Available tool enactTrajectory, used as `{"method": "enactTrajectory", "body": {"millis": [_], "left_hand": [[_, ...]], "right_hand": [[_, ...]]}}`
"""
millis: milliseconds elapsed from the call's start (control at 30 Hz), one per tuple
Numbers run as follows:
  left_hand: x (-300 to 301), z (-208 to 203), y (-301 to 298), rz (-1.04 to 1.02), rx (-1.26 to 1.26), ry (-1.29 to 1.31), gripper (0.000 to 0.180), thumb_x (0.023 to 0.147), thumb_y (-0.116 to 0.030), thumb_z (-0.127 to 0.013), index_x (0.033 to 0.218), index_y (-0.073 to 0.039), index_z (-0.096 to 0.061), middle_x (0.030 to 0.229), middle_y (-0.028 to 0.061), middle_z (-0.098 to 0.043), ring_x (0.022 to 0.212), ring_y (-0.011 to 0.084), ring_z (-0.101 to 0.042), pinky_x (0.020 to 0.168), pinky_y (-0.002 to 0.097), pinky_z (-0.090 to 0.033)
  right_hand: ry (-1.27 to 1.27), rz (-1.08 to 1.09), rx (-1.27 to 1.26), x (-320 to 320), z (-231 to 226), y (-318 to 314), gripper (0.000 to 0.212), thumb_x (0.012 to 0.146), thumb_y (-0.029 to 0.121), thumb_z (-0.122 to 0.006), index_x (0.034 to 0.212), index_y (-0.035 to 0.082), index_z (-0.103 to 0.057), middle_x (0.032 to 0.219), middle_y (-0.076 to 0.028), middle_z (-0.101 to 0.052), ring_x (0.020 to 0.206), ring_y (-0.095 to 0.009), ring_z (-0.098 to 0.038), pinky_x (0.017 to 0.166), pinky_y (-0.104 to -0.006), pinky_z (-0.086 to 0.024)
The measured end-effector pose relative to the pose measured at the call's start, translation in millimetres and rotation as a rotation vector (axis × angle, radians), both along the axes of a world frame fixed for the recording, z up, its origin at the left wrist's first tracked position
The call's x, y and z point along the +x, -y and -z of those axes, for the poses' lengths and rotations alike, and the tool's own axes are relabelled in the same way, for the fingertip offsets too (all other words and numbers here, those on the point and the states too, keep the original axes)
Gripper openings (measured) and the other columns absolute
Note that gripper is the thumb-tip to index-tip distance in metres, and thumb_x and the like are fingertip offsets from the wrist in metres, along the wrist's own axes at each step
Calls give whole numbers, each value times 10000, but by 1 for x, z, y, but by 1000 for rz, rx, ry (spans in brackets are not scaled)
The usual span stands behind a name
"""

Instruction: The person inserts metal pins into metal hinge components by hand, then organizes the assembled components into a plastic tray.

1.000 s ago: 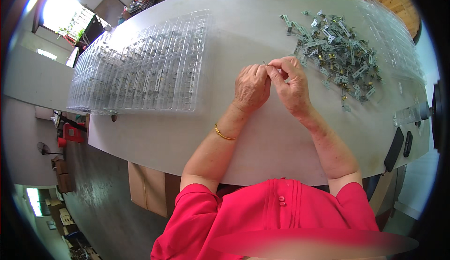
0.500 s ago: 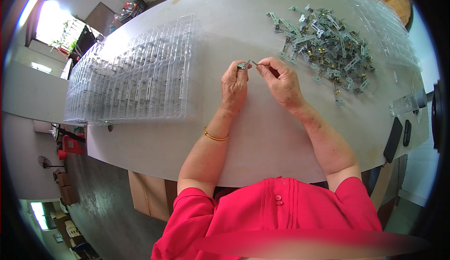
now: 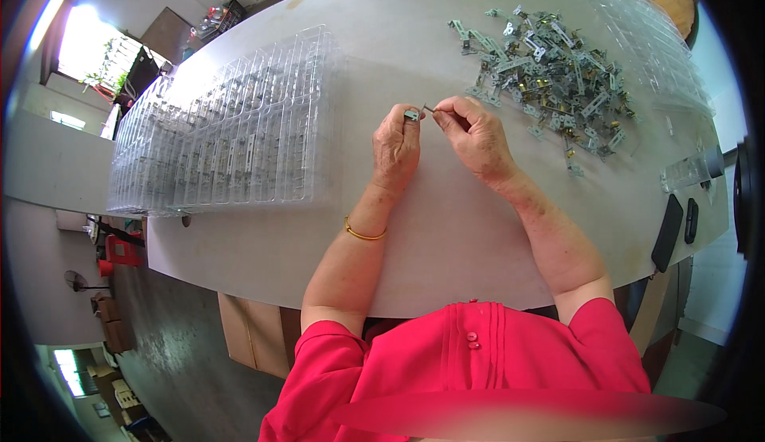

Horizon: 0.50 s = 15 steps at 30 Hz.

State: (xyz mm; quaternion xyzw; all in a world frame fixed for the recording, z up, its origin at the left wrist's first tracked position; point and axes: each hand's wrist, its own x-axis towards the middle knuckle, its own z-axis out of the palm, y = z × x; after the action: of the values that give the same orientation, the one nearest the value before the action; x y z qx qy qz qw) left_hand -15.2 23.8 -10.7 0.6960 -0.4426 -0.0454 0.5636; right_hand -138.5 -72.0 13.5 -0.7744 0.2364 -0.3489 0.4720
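My left hand (image 3: 396, 149) is closed around a small metal bracket (image 3: 411, 115), whose end shows above the thumb and fingers. Just to its right, my right hand (image 3: 476, 137) pinches a thin dark piece (image 3: 429, 109) like a small pin or tool, its tip pointing at the bracket. Whether that tip touches the bracket is too small to tell. Both hands are raised over the middle of the table (image 3: 446, 243). Beyond my right hand lies a loose heap of similar metal brackets (image 3: 550, 76), some with brass-coloured parts.
Stacked clear plastic trays (image 3: 239, 123) with metal parts in their slots stand at the left. More clear trays (image 3: 653, 44) lie at the far right. Along the right edge are a clear bottle (image 3: 690, 171) on its side, a dark phone-like slab (image 3: 668, 233) and a small black object (image 3: 692, 221).
The thin dark piece has shifted slightly in angle between my hands. Both hands stay in nearly the same place, and the whole view has moved a little.
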Motion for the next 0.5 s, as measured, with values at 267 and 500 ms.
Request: {"method": "enactTrajectory", "body": {"millis": [267, 500], "left_hand": [[-1, -1, 2, 23, -34, 327, 18, 914, -27, -578, 903, -37, -568, 782, 131, -597, 706, 342, -590, 620, 424, -479], [1, 1, 1, 17, -29, 410, 32, 890, -33, -602, 893, -43, -571, 779, 120, -607, 702, 334, -599, 614, 416, -482]], "right_hand": [[8, 8, -264, -1, -1, 10, 61, 909, 114, -702, 948, 84, -664, 753, -62, -587, 659, -168, -568, 616, -327, -470], [-115, -156, 249, -5, -14, 14, 120, 973, 88, -632, 1074, 23, -628, 873, -33, -683, 698, -89, -615, 632, -250, -518]]}}
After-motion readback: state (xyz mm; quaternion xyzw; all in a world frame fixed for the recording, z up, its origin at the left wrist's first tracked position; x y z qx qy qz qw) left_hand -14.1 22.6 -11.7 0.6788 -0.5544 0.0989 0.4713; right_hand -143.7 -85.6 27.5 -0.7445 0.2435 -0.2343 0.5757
